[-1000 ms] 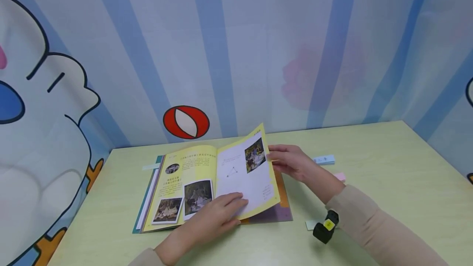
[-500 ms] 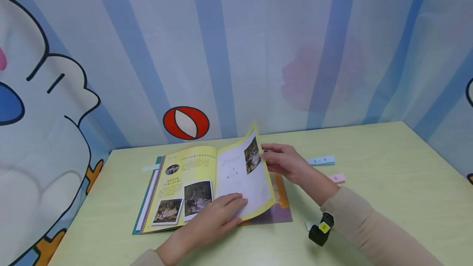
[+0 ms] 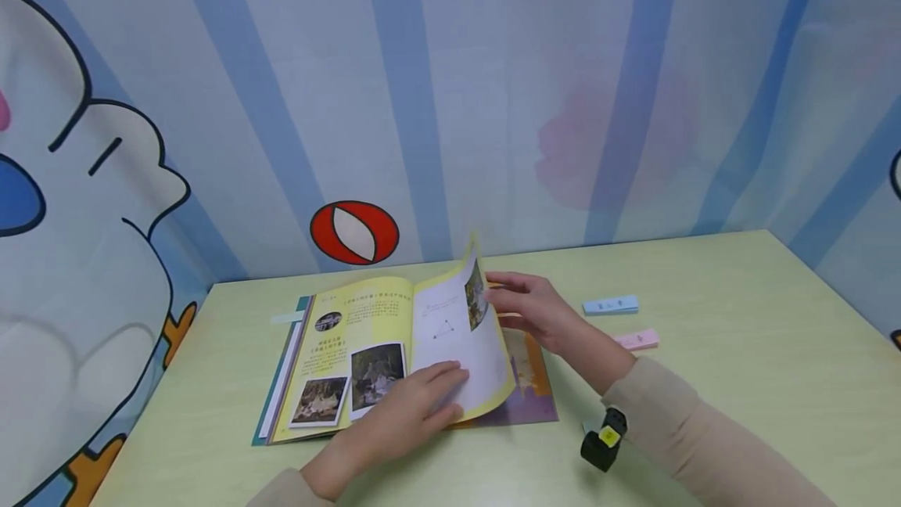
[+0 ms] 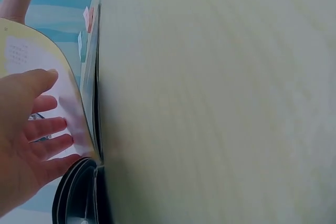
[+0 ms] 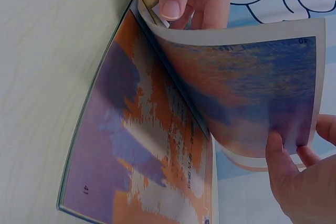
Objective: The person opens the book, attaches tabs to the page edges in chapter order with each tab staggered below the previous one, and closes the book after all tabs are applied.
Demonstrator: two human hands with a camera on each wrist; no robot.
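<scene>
Right hand (image 3: 533,310) pinches the right edge of a lifted page (image 3: 457,331) toward its far corner: thumb on the painted back, fingers on the white front; gap closed down to the paper. Left hand (image 3: 415,409) lies on the near part of the same page by the gutter, fingers loosely extended, flat-ish, gripping nothing.

Page is curled up off the stack, still bound at the gutter. Book (image 3: 380,315) lies open on the worktop (image 3: 725,319), left of centre; yellow left-hand page shows text and pictures. Underneath the raised page, to its right, a purple-and-orange page (image 5: 118,150) is exposed.

Step, as judged: mid page-turn, leaf up but not yet over. Next move likely calls for the right hand to carry the edge leftward across the gutter, with the left hand getting off the page so it can fold flat; pulling against that hand could crease it.

Further out: blue slip (image 3: 610,305) and pink slip (image 3: 638,339) right of the book, pink one near the right forearm. Black wrist camera (image 3: 601,444) at right cuff. Striped backdrop (image 3: 507,100) behind the worktop's far edge.
</scene>
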